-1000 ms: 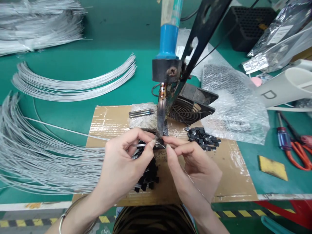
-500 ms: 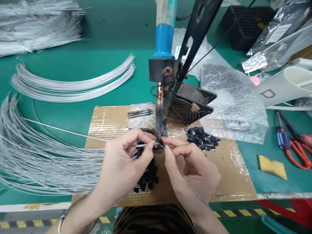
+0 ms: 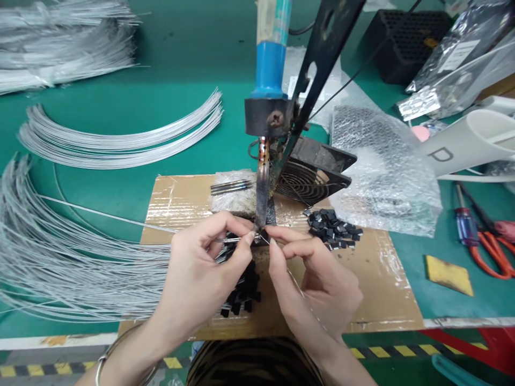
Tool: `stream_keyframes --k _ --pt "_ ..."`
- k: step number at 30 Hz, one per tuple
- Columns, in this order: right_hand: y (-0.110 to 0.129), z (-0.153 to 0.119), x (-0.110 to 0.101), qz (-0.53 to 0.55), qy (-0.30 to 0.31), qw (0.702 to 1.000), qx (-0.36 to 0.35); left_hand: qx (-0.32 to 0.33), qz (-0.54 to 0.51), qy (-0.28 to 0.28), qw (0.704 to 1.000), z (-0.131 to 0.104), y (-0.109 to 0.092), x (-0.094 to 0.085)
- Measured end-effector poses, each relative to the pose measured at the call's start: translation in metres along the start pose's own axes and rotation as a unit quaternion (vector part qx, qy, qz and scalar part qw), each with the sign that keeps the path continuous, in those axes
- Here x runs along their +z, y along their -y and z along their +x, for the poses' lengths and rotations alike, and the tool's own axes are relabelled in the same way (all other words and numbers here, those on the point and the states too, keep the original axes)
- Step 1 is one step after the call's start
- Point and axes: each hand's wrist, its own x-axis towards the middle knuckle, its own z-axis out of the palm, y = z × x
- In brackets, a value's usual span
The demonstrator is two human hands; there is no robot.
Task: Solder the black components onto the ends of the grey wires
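Observation:
Just left of the iron's tip, my left hand [image 3: 211,257] pinches the end of a grey cable [image 3: 104,213] that runs off to the left. My right hand [image 3: 316,273] pinches a thin solder wire [image 3: 298,284], its end at the tip from the right. The blue-handled soldering iron [image 3: 262,187] points down between both hands, held by a black metal arm [image 3: 317,64]. Black pieces with grey cables [image 3: 245,292] lie under my left hand. The small joint at the tip is partly hidden by my fingers.
A cardboard sheet [image 3: 382,289] lies on the green table. Loose black pieces [image 3: 332,228], a fan [image 3: 314,171] and bubble wrap [image 3: 386,177] are to the right. Cable bundles [image 3: 120,147] lie left. Farther right are a yellow sponge [image 3: 448,274], a screwdriver [image 3: 466,222] and orange-handled pliers [image 3: 493,254].
My right hand has shifted very slightly left, with the solder wire still pinched. My left hand has barely moved.

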Motion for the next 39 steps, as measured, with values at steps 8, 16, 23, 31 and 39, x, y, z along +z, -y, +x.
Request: stream_keyframes --k 8,16,23,31,39 --pt "-0.0006 -0.0012 0.0001 -0.004 0.002 1.000 0.001 0.002 0.005 0.004 1.000 0.0019 -0.0009 0.0010" --pt "0.0016 0.0009 0.0010 -0.064 -0.015 0.997 -0.051 0.014 0.030 -0.003 0.999 -0.0002 -0.0020 0.0023" --pt "0.0035 0.0016 0.0025 -0.100 -0.023 0.991 -0.089 0.024 0.054 -0.018 0.998 -0.0022 -0.0036 0.0028" --pt "0.0032 0.0024 0.0014 -0.104 -0.015 0.990 -0.092 0.015 0.054 -0.018 0.998 -0.0029 -0.0037 0.0011" --pt "0.0041 0.0018 0.0017 -0.113 -0.017 0.989 -0.089 0.016 0.059 -0.019 0.998 -0.0024 -0.0041 0.0032"
